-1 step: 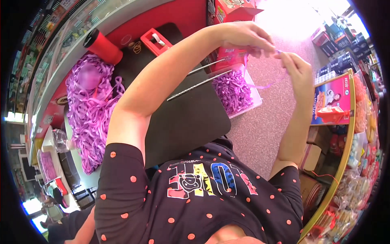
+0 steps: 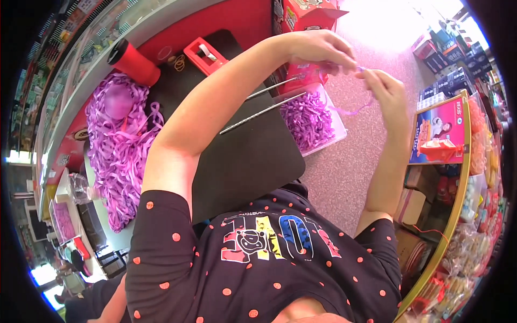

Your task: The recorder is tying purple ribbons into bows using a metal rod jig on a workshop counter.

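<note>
My left hand [image 2: 321,47] and my right hand [image 2: 389,92] are raised beyond the far right corner of the black tabletop [image 2: 247,167]. Fingertips of both pinch one thin purple ribbon [image 2: 360,69], close together. A loose length of it hangs in a curve between my hands, above a clear plastic box [image 2: 333,137]. Short purple ribbon pieces [image 2: 306,121] fill that box. Two metal rods lie near my left forearm: a twisted one [image 2: 263,113] and another [image 2: 273,88] partly hidden by the arm. Long purple ribbons [image 2: 116,161] lie in a heap at the left.
A red tumbler [image 2: 134,63], rubber bands [image 2: 177,63] and a red tape dispenser [image 2: 204,56] are at the table's far left. Red cartons [image 2: 312,15] stand beyond. On the right is a shelf [image 2: 458,210] with packaged goods. Another person's arm [image 2: 112,304] shows lower left.
Both hands have shifted slightly to the left, still pinching the ribbon. Its hanging length now curls closer to my right hand.
</note>
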Tool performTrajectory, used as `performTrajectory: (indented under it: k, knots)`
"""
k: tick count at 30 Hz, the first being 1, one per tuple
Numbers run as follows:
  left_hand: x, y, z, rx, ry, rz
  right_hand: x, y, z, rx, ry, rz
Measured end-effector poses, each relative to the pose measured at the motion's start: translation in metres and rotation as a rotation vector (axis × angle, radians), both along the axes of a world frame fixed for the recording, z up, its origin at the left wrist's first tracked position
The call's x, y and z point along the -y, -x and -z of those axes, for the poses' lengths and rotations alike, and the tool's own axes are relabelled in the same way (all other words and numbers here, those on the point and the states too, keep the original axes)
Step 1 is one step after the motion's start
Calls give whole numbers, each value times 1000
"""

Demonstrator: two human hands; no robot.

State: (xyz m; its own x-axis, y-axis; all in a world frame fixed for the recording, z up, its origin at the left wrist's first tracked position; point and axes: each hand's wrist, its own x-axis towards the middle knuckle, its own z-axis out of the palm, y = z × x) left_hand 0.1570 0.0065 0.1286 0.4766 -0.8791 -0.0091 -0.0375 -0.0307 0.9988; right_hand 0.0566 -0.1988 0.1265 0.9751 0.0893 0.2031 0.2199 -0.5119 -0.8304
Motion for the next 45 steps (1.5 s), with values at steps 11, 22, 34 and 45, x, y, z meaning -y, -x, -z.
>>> performTrajectory:
  k: [11, 22, 34, 45]
  knots:
    - [-79, -16, 88, 329, -414, -356, -57, -76, 157, -580, -726, -413]
    - [-69, 66, 103, 491, -376, -1081, -86, -65, 175, -608, -807, -356]
    - [-67, 65, 121, 781, -509, -1087, -102, -49, 184, -531, -850, -383]
    - [-73, 65, 123, 776, -537, -1074, -106, -67, 181, -318, -405, -381]
